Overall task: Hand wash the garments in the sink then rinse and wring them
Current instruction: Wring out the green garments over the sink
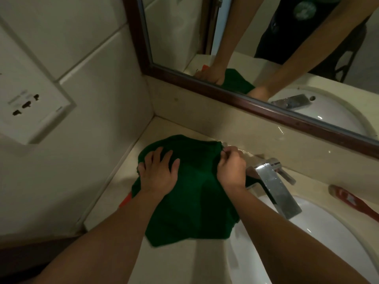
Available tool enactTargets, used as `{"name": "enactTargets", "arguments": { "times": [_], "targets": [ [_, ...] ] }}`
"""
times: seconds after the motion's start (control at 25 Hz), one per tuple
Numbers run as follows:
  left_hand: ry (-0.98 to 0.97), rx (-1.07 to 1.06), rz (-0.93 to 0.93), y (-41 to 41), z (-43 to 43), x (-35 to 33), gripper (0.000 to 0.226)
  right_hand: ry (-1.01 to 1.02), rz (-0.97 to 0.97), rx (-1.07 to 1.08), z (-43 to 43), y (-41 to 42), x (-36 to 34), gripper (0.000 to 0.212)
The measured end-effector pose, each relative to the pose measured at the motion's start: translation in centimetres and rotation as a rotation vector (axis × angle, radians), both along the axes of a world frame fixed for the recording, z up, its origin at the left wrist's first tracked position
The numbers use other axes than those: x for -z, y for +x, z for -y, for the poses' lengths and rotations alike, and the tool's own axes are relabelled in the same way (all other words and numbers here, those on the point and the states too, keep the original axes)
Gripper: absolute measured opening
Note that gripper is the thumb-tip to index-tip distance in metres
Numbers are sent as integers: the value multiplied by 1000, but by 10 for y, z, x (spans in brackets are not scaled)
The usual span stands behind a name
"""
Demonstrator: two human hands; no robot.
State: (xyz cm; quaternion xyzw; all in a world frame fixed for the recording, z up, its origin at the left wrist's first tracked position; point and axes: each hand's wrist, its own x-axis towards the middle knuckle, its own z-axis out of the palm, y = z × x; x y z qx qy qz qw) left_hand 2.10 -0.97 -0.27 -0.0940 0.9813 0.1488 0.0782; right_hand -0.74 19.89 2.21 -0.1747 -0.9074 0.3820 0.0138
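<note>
Hidden: under the green garment [190, 193] we see only a sliver of something orange [125, 200] poking out at its left edge; we cannot tell what it is.
Cut off: the sink [320, 240] runs out of view at the right and bottom, and the red-handled brush [352, 200] right of the faucet [274, 187] is cropped at the frame edge.
Hard to make out: the far edge of the garment is blurred, and so is the wet patch behind the faucet.
Garment: it lies spread on the counter [180, 263] left of the faucet, its lower right part hanging over the sink rim.
Left hand [159, 174]: released, palm down with fingers spread, pressing flat on the garment.
Right hand [231, 168]: clenched on the garment's far right edge, just left of the faucet.
Edges: left of the faucet the counter ends at the tiled wall [98, 99], behind it at the backsplash under the mirror [266, 48].
Open room: we see bare counter in front of the garment, and an open sink bowl below the faucet.
</note>
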Motion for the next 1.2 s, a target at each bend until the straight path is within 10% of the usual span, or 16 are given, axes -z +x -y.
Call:
{"name": "enactTargets", "arguments": {
  "times": [0.56,0.84,1.2],
  "targets": [
    [30,330,-173,120,-40,22,54,360,215,-255,-22,123,15,49],
    [18,355,-356,144,-51,36,41,272,195,-232,-36,126,24,19],
    [127,277,-452,144,-63,31,26,155,228,-82,-43,140,18,37]
  ]
}}
